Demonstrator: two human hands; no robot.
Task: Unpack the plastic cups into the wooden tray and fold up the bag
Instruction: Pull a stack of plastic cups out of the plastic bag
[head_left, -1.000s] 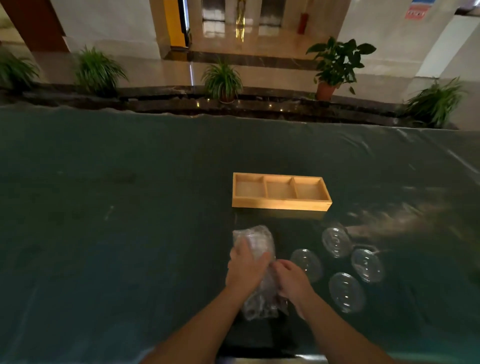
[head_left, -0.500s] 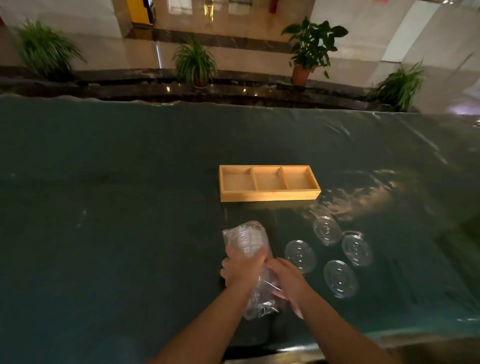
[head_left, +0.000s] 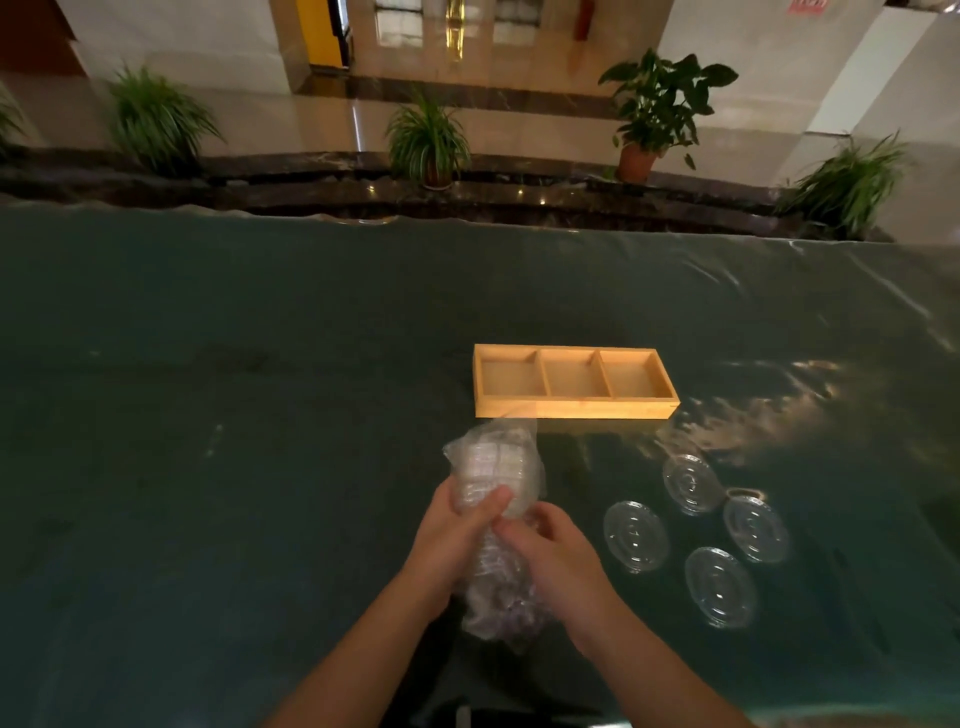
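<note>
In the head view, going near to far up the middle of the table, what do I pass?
Left hand and right hand gripping the bag of cups → bare green table cover → wooden tray, its three compartments holding nothing → potted plants beyond the table's far edge.

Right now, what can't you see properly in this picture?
- Head view: how many cups are in the bag; the crinkled plastic blurs them.
- The bag's middle, covered by the left hand and right hand.
- The bag's opening: hidden under the hands.
- Both elbows, cut off by the bottom edge.
- The sign top right, cut by the edge.
</note>
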